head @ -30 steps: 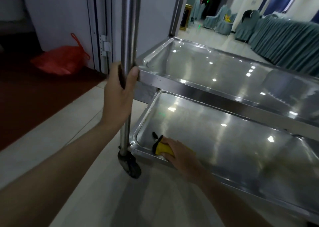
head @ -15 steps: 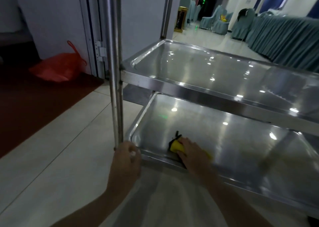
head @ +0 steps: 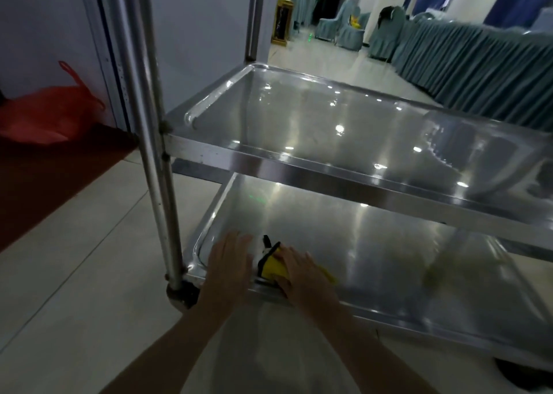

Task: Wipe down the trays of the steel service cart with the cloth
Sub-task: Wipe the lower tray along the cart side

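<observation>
My right hand presses the yellow cloth flat in the lower tray's near-left corner; my left hand, fingers straight, rests just beside it.

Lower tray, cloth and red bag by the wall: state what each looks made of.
Lower tray: polished steel by its look, with mirror-like ceiling-light reflections and a pressed raised rim.
Cloth: soft yellow fabric with dark edging, bunched under the right hand; the weave is not discernible.
Red bag: probably thin plastic film, slumped and slightly translucent, with a loop handle.
</observation>
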